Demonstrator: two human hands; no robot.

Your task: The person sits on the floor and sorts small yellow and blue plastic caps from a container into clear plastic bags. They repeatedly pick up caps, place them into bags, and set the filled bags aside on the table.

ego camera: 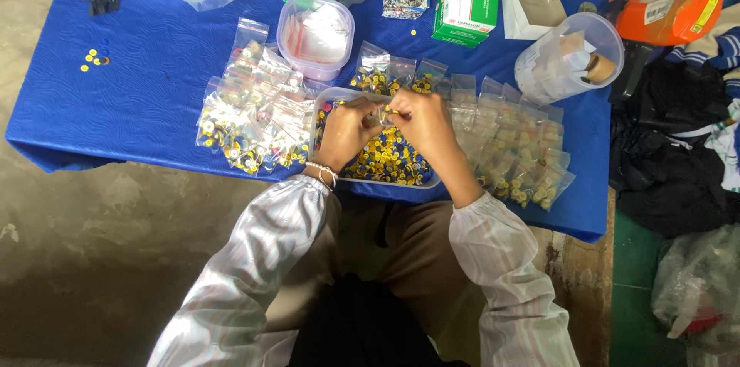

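Evidently the packing is partly done; a heap of filled small bags (250, 116) lies left of centre, and a row of bags (512, 147) overlaps to the right of centre, though whether all of those are filled is hard to say. At centre frame the left hand (347, 132) and right hand (420, 124) meet over a clear tray (327, 101) of yellow and dark small parts (385, 163), much of it yet unbagged; both sets of fingers are pinched close on a small item between them, apparently a bag, too tiny to make out. The hands hide the tray's middle; boxes at the upper edge are cut off.
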